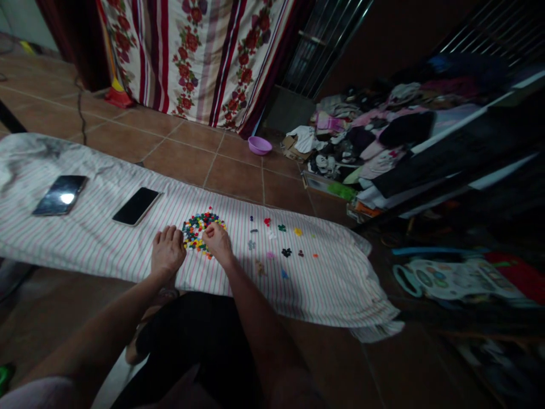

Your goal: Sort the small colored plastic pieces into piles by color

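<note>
A pile of small multicoloured beads (196, 230) lies on a pink-striped white cloth (106, 238) spread over the tiled floor. My left hand (167, 251) rests flat on the cloth at the pile's left edge, fingers stretched forward and holding nothing. My right hand (218, 241) sits at the pile's right edge with its fingers curled in a pinch. What the pinch holds is too small to see. To the right of the pile lie small groups of beads sorted by colour: red (267, 221), green (281, 228), yellow (298, 232) and black (286, 252).
Two dark phones lie on the cloth to the left, one (136, 205) near the pile and one (60, 195) farther off. A purple bowl (259, 145) sits on the floor behind. Heaped clothes (361, 142) and a toy (451, 278) crowd the right. A floral curtain (200, 57) hangs at the back.
</note>
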A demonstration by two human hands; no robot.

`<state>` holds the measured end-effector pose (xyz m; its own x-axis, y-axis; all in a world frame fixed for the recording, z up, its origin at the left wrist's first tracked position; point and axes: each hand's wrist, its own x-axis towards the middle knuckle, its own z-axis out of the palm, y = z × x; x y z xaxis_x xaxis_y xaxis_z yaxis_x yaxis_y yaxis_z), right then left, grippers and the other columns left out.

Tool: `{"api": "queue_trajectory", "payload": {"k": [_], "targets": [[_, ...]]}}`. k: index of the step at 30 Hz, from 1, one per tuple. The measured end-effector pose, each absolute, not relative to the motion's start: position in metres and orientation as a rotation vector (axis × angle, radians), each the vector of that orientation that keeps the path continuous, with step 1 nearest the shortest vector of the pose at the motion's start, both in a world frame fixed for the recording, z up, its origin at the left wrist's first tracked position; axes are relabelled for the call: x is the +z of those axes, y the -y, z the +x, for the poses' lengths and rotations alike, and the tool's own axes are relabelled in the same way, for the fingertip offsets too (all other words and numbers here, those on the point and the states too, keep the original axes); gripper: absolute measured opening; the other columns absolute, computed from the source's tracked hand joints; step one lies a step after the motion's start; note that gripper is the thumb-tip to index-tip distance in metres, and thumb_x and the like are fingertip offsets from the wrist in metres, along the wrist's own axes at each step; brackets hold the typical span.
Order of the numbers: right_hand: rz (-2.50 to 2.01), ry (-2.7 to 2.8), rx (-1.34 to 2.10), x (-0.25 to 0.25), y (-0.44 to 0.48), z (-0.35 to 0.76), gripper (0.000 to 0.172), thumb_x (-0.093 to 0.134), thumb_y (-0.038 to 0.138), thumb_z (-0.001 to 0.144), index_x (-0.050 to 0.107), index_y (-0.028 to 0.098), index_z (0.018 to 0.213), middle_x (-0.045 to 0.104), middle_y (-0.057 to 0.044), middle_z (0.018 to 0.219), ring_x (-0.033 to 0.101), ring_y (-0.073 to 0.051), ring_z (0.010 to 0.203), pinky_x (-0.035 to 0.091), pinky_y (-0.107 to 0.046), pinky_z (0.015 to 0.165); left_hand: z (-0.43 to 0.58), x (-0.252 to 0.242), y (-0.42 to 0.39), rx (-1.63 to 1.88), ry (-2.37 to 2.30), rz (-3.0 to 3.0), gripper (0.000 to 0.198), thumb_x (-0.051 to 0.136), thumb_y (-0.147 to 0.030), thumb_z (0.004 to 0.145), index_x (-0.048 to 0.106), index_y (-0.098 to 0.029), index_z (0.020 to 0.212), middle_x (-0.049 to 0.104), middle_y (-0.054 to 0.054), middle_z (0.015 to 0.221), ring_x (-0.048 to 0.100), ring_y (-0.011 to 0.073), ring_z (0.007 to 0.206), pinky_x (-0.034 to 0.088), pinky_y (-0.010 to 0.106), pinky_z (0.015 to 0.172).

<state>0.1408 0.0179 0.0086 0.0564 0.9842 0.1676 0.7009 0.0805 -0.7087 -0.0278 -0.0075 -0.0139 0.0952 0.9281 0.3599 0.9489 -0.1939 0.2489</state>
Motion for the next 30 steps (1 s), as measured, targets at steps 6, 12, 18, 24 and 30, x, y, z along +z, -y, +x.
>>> {"api": "queue_trajectory", "payload": {"k": [6,12,18,24,30], "targets": [[-1.642,1.461,0.502,0.001,-0.003,0.192,0.007,0.055,0.022,0.08,0.059,0.023,0.085,0.067,0.002,0.079,0.064,-0.014,0.071,0.051,-0.026,0.072,-0.028,-0.013,0.008,-0.675,1.987,-2.29,0.035,0.036,-0.024,0.093,0.061,-0.012,0.114,0.06,0.018,0.132,0.048,0.0324,0.131,0.033,0.05,0.11],[-1.694,1.23,0.247,-0.001,0.028,0.285,0.022,0.05,0.033,0.079,0.064,0.02,0.089,0.067,-0.004,0.08,0.064,-0.018,0.073,0.052,-0.03,0.072,-0.028,-0.012,0.008,-0.699,1.976,-2.287,0.034,0.037,-0.023,0.091,0.062,-0.012,0.112,0.061,0.019,0.131,0.049,0.0326,0.13,0.034,0.051,0.11],[-1.964,1.084,-0.131,-0.002,0.065,0.381,0.029,0.045,0.031,0.076,0.069,0.016,0.085,0.07,-0.011,0.086,0.062,-0.022,0.081,0.049,-0.033,0.078,-0.028,-0.01,0.009,-0.7,1.967,-2.309,0.035,0.038,-0.024,0.091,0.061,-0.012,0.114,0.06,0.019,0.132,0.049,0.0333,0.13,0.035,0.052,0.109],[-2.126,1.027,-0.183,-0.009,0.078,0.432,0.028,0.044,0.024,0.072,0.071,0.017,0.078,0.07,-0.012,0.083,0.06,-0.024,0.083,0.046,-0.035,0.082,-0.027,-0.008,0.009,-0.689,1.968,-2.299,0.036,0.033,-0.025,0.094,0.061,-0.012,0.112,0.061,0.019,0.131,0.049,0.0328,0.13,0.035,0.052,0.108],[-2.216,1.064,-0.104,-0.012,0.074,0.441,0.037,0.041,0.021,0.071,0.074,0.014,0.086,0.071,-0.013,0.09,0.062,-0.024,0.089,0.046,-0.035,0.089,-0.027,-0.008,0.009,-0.697,1.991,-2.296,0.036,0.035,-0.026,0.094,0.061,-0.012,0.114,0.061,0.019,0.132,0.049,0.0331,0.13,0.035,0.051,0.109]]}}
